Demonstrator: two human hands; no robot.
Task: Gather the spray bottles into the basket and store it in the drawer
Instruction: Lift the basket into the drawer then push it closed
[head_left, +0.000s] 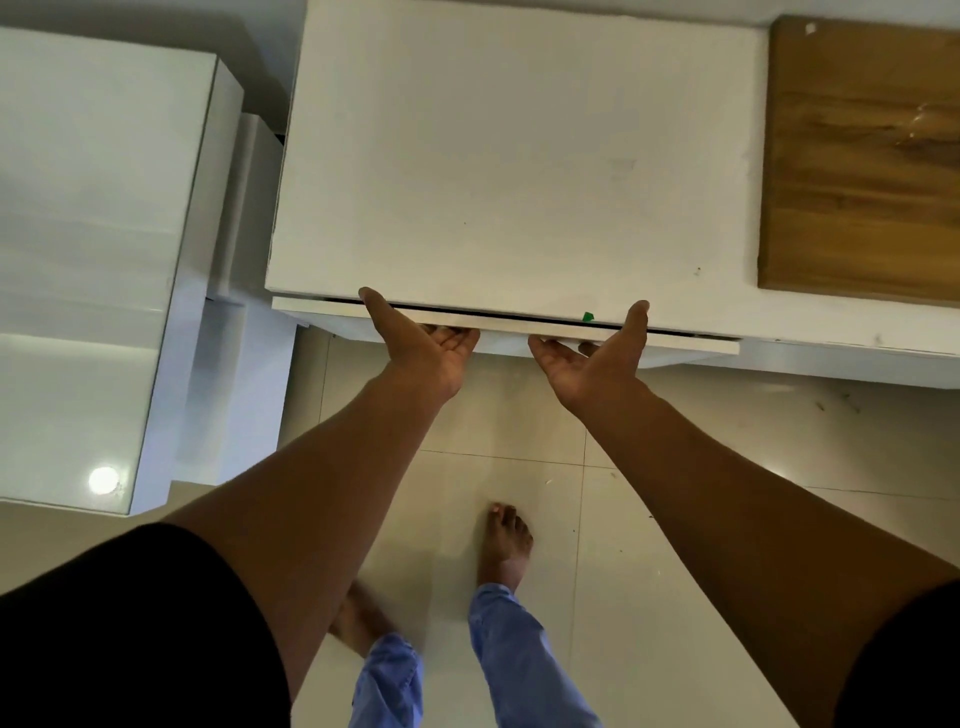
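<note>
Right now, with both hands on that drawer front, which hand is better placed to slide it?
Neither clearly. The left hand and right hand both hook under the drawer front, evenly spaced, with only a narrow gap showing. Use both together.

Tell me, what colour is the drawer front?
White; the head view shows the drawer front.

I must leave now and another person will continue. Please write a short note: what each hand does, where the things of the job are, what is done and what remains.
Left hand: palm up, fingers hooked under the drawer front, thumb on top.
Right hand: same hold, further right on the same front.
Drawer: almost shut, only a thin dark gap under the white cabinet top.
Spray bottles and basket: not visible; a small green bit shows in the gap, cannot tell what it is.
Done: cannot confirm from this view.
Left: check the basket is inside, then shut the drawer fully.
</note>
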